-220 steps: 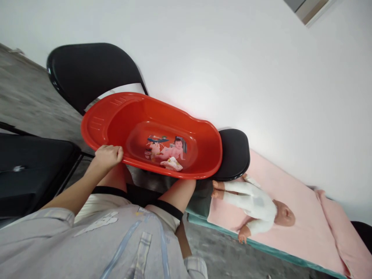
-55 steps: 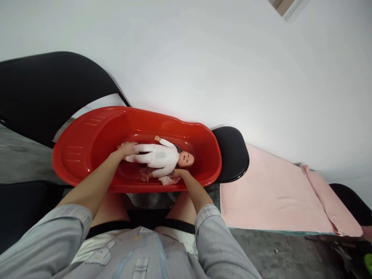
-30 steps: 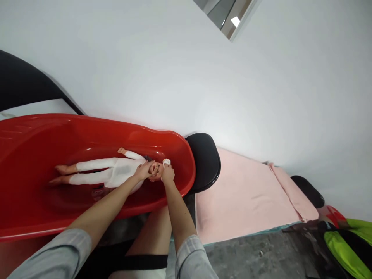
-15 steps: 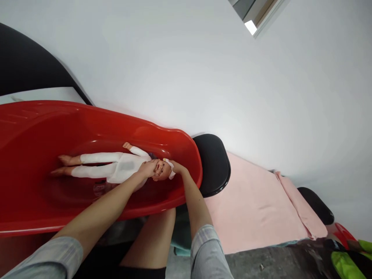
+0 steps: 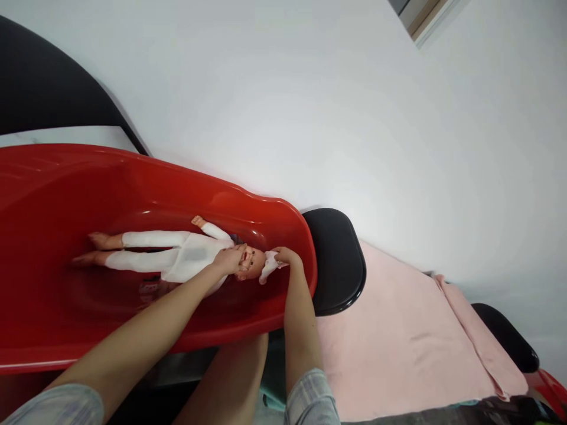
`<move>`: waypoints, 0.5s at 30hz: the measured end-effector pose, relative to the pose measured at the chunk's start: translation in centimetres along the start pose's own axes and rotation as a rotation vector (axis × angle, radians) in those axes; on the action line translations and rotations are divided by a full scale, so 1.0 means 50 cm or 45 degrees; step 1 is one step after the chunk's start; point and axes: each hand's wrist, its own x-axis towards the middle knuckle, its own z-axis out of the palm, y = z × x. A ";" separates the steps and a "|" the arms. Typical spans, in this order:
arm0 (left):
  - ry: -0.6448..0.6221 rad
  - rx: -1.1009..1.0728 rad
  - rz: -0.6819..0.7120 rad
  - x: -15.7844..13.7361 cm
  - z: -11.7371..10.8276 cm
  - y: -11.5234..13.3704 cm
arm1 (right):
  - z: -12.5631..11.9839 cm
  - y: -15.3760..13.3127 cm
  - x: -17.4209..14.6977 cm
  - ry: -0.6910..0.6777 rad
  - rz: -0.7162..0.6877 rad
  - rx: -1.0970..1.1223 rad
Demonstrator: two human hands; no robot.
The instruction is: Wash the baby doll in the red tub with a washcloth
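Head view, sole item list.

Writing and labels: no readable writing anywhere in the frame. A dark printed patch shows faintly on the floor of the tub under the doll's body, too hidden to make out.

Item 1: plastic baby doll in a white one-piece suit [image 5: 177, 257], bare pinkish feet and hands. It lies on its back along the bottom of the tub, left of centre in the frame, feet toward the left edge, head toward the right end of the tub. One arm is raised toward the far wall of the tub.

Item 2: large glossy red plastic baby bathtub [image 5: 53, 195], oval, with a rolled rim. It fills the left half of the frame and its rounded right end sits over a black padded round seat [image 5: 339, 265].

Item 3: left hand [image 5: 230, 258], forearm bare, coming in from the lower left. Its grip rests on the doll at the neck and chin, fingers curled against it.

Item 4: right hand [image 5: 287, 257], coming up from the bottom centre. Its grip is pinched on a small white cloth [image 5: 268, 264], which touches the top of the doll's head.

Item 5: pale pink towel-like mat [image 5: 398, 330], spread flat in the lower right, with a folded strip along its right side.

Item 6: black chair back [image 5: 48, 88], upper left, against the white wall [image 5: 310, 106].
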 end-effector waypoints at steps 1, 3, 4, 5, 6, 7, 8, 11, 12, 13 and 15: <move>-0.005 -0.012 -0.010 -0.003 -0.002 0.004 | -0.006 0.002 -0.002 0.021 -0.018 0.043; -0.009 -0.028 -0.029 -0.007 -0.004 0.012 | -0.010 0.006 -0.008 0.058 -0.120 0.128; -0.006 -0.030 -0.035 -0.009 -0.004 0.016 | -0.008 0.006 -0.011 0.063 -0.191 0.154; 0.001 -0.024 -0.042 -0.011 -0.005 0.020 | -0.004 0.005 -0.013 0.057 -0.261 0.158; 0.006 -0.012 -0.049 -0.013 -0.006 0.025 | 0.002 0.003 -0.013 0.051 -0.317 0.140; 0.005 0.002 -0.056 -0.015 -0.008 0.030 | 0.010 0.001 -0.012 0.047 -0.354 0.099; -0.001 0.013 -0.065 -0.018 -0.009 0.035 | 0.017 -0.002 -0.009 0.049 -0.375 0.038; -0.006 0.027 -0.086 -0.024 -0.015 0.046 | 0.034 -0.012 0.005 0.079 -0.367 -0.167; -0.005 0.025 -0.087 -0.025 -0.017 0.048 | 0.037 -0.015 0.011 0.090 -0.358 -0.217; 0.002 0.019 -0.084 -0.025 -0.017 0.049 | 0.039 -0.017 0.016 0.099 -0.354 -0.254; 0.023 -0.006 -0.069 -0.025 -0.017 0.048 | 0.042 -0.021 0.024 0.094 -0.336 -0.310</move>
